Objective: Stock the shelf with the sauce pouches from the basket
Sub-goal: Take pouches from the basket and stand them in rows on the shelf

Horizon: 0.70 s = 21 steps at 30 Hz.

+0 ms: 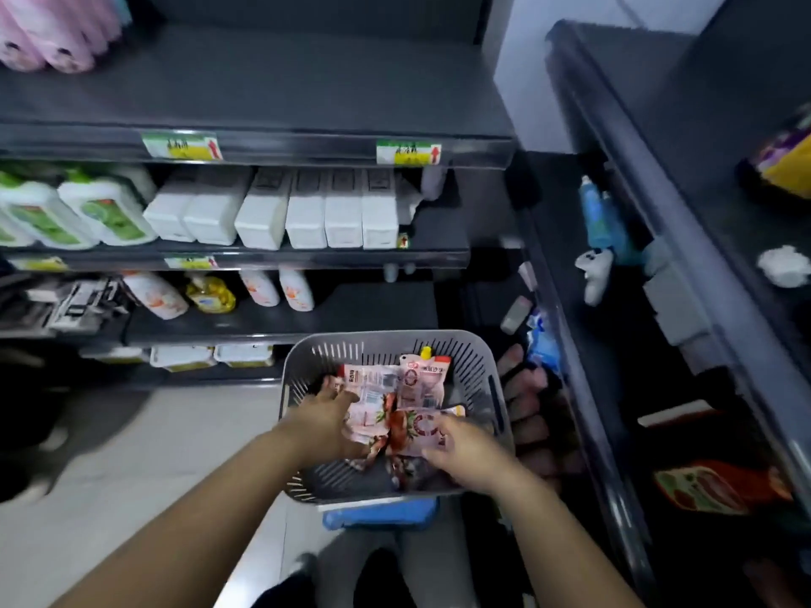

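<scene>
The sauce pouches (395, 401) lie heaped flat in the grey basket (482, 357). The rearmost one has its long axis running away from the person, yellow cap toward the far rim. The left hand (324, 414), forearm stretched forward, curls its fingers round the heap's left edge. The right hand (465, 454) pinches a pouch at the near side. A bare stretch of shelf (373, 309) lies just beyond the basket.

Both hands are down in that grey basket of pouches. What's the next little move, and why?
Probably grip a few pouches firmly and lift them clear of the basket. The left hand and right hand are both on the pile, though blur hides how tightly they hold. The pouches under them lie loose inside the basket, none raised above its rim.
</scene>
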Each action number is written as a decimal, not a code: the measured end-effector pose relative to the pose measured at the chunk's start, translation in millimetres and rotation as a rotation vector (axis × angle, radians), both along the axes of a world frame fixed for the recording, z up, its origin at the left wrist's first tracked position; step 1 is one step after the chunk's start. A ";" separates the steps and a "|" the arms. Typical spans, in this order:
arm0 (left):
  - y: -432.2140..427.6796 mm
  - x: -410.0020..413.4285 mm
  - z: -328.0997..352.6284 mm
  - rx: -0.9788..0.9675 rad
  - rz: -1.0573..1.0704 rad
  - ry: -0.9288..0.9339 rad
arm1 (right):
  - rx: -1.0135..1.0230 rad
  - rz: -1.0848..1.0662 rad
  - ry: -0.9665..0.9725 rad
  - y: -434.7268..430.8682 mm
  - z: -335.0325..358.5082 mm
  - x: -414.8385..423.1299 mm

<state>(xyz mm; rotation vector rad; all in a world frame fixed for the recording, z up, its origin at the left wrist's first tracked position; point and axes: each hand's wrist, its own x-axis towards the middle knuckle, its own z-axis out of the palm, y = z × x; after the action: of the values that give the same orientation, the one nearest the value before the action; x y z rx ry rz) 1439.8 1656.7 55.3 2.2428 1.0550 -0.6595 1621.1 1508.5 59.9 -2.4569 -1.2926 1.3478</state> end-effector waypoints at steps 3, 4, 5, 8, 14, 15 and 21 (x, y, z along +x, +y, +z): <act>8.0 12.3 -42.1 -0.167 0.144 -0.036 | -0.122 0.073 -0.097 11.2 -44.8 -1.6; 9.9 17.6 -58.2 -0.229 0.223 -0.057 | -0.160 0.062 -0.092 14.4 -58.5 -2.5; 11.2 23.5 -75.0 -0.285 0.326 -0.079 | -0.188 0.038 -0.068 18.0 -71.2 -4.1; 12.1 41.8 -123.5 -0.459 0.729 -0.104 | -0.285 -0.069 0.011 26.4 -106.5 -9.0; 22.5 70.3 -187.3 -0.810 1.663 -0.267 | -0.384 -0.378 0.178 38.9 -164.6 -2.0; 26.7 73.4 -192.5 -0.809 1.742 -0.265 | -0.385 -0.482 0.203 43.2 -170.4 -0.5; 41.3 79.7 -200.5 -0.682 1.961 -0.291 | -0.186 -1.612 0.596 58.5 -180.3 3.5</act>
<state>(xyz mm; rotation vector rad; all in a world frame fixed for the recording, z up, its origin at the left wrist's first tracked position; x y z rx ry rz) 1519.5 1698.0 -145.2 0.1108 1.7727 0.2235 1624.5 1567.0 -120.4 -1.7973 0.8600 1.2984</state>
